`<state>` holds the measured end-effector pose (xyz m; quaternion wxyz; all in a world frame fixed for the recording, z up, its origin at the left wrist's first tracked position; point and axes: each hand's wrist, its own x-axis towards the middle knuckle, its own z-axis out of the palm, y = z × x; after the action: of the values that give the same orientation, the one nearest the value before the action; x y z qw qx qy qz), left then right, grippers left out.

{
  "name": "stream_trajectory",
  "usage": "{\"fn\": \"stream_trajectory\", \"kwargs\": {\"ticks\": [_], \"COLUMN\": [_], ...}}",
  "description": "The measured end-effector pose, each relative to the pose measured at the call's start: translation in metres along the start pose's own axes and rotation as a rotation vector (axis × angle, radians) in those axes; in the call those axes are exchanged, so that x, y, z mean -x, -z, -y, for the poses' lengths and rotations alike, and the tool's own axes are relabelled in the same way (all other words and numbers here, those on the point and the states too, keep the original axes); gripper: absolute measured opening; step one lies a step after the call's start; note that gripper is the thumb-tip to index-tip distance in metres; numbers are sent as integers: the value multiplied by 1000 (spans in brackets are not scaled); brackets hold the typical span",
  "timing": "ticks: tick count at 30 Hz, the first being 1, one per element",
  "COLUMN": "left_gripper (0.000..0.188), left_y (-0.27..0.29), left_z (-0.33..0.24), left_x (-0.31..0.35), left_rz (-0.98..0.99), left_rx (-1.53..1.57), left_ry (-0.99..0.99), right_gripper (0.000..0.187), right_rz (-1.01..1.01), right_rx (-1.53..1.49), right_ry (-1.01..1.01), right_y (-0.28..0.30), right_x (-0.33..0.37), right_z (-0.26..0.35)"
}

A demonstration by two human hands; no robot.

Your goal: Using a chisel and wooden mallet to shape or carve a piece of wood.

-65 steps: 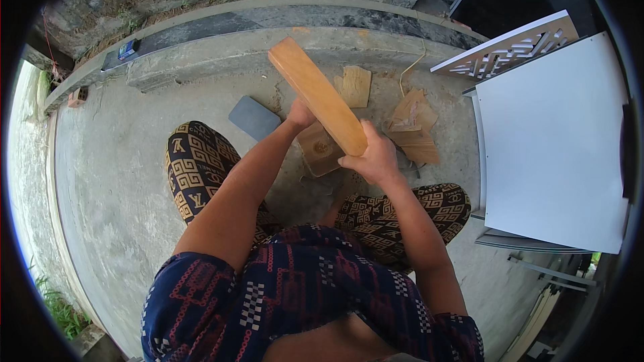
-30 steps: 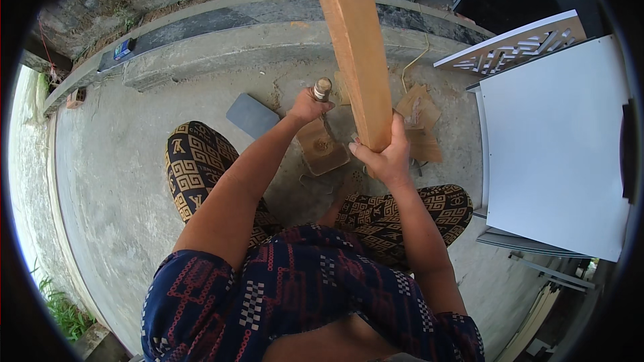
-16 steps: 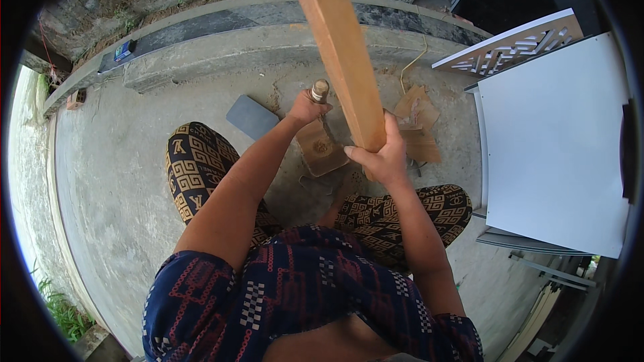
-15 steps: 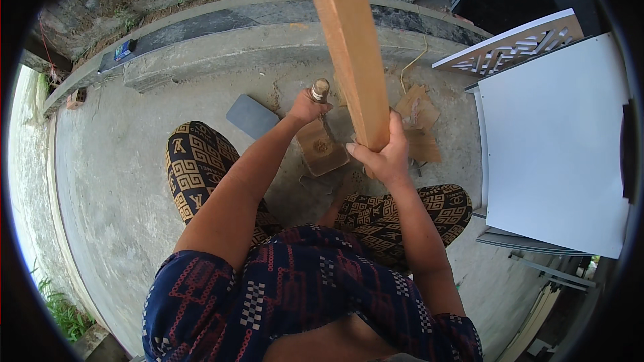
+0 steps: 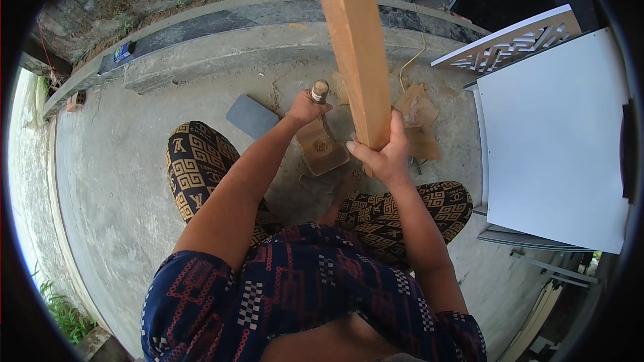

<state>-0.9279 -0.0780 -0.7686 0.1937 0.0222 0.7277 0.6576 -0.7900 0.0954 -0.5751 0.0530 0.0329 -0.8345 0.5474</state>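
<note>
My left hand (image 5: 308,108) is wrapped round the upright handle of what looks like a chisel (image 5: 320,88); its round, worn top with a pale band sticks out above my fist, and the blade is hidden. Just below that fist, a wooden block (image 5: 329,162) lies on the floor, with a rough carved patch in its upper face. My right hand (image 5: 386,157) grips the lower end of a long, square-edged wooden club (image 5: 362,60). The club stands raised and tilts slightly left at its top, apart from the chisel handle.
Thin wood pieces (image 5: 421,142) lie right of the block. A grey flat panel (image 5: 252,116) rests on the left. Beyond runs a low concrete ledge (image 5: 221,53). A large white board (image 5: 557,141) and a cut-out lattice panel (image 5: 516,43) stand at the right.
The club's top has shifted slightly to the right and up. My left hand and the chisel have stayed in the same place over the block.
</note>
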Motion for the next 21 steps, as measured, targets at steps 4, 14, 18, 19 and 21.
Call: {"fn": "stream_trajectory", "kwargs": {"ticks": [4,14,18,19,21], "left_gripper": [19,25,18,18,17], "left_y": [-2,4,-3,-7,-1], "left_z": [0,-11,-27,-23,-9], "left_x": [-1,8,10,8,5], "left_rz": [26,14,52,60,67], "left_rx": [-44,-24,85,87,50], "left_ry": [7,-152,-42,-40,-35], "right_gripper": [68,67,73,74,75], "right_rz": [-6,214,145,124,116], "right_rx": [119,275,237,224,205], "right_ry": [-5,-237,-223,-224,-209], "right_y": [-1,-4,1,2,-1], "right_x": [6,-3,-6,-5,-7], "right_z": [-12,-21,-25,-29,-29]}}
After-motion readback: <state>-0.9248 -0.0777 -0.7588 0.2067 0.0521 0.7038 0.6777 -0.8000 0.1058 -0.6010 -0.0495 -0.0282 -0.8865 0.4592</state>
